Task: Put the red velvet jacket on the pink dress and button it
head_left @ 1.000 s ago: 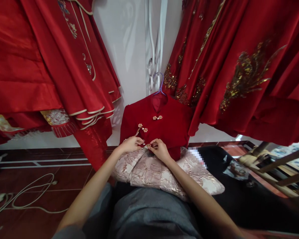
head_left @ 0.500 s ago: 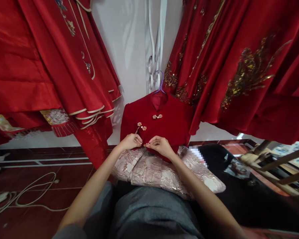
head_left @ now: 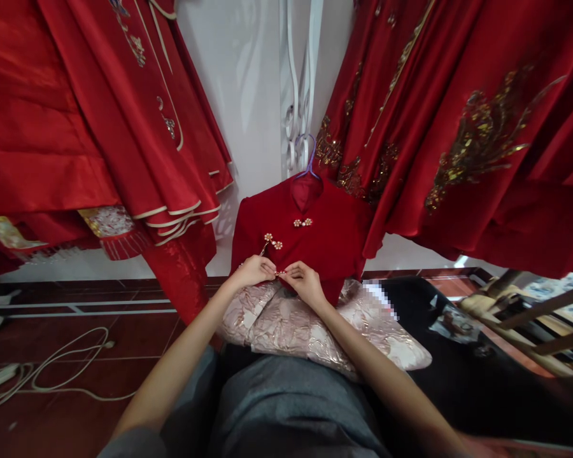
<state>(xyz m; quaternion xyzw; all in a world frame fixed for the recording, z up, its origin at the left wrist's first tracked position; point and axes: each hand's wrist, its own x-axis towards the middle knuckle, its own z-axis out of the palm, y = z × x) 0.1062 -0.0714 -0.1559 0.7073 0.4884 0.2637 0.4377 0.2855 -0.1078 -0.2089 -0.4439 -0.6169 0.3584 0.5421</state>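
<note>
A dark red jacket with a stand collar hangs on a purple hanger in front of me. A pearly flower-shaped clasp sits below its collar, and another flower clasp lies lower on the left. At the front edge, both hands meet at a small gold and pearl clasp, mostly covered by fingertips. My left hand pinches its left end. On the other side, my right hand is closed in a pinch on the right end. Whether the two halves are joined, I cannot tell.
Pale pink brocade fabric lies across my lap under the jacket. Red garments hang at left and sequinned red ones at right. A white cable lies on the floor. A plastic bag rests on a black surface.
My hands have come closer together at the lower clasp, the left shifting slightly right and the right slightly left. The jacket's front hem has shifted a little.
</note>
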